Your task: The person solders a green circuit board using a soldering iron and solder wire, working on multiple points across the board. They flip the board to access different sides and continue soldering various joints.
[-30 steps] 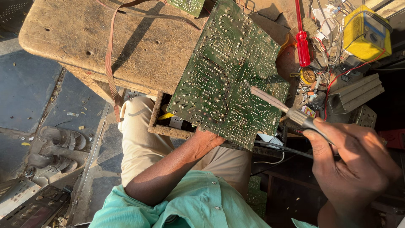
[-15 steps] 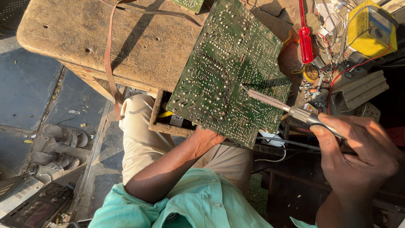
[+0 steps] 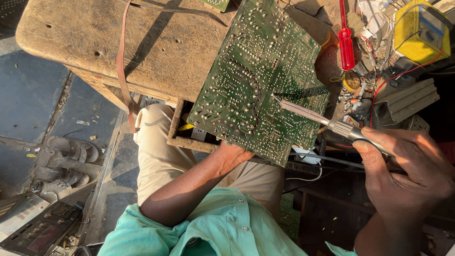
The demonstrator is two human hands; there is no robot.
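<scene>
Now, from the head view, my right hand (image 3: 407, 175) has its fingers closed around the grey handle of the soldering iron (image 3: 327, 121), and its tip touches the solder side of the green circuit board (image 3: 260, 80) near the board's right half. A second ago the tip sat slightly lower and further right on the board; it has slid up and left along the tracks, so I judge the work has passed to a neighbouring joint. My left hand (image 3: 234, 154) is under the board's lower edge, propping it tilted against the wooden counter (image 3: 142, 47); its fingers are hidden behind the board, so I cannot tell whether they are closed on it.

As for containers, a small wooden box (image 3: 182, 135) sits just under the board's lower left corner, with something yellow and a pale part inside, too shaded to name. A small round tin (image 3: 351, 80) lies on the cluttered right of the counter, its contents unclear. Near it lie a red screwdriver (image 3: 346, 45) and a yellow meter (image 3: 419, 31). Sandals (image 3: 71, 151) rest on the floor at left.
</scene>
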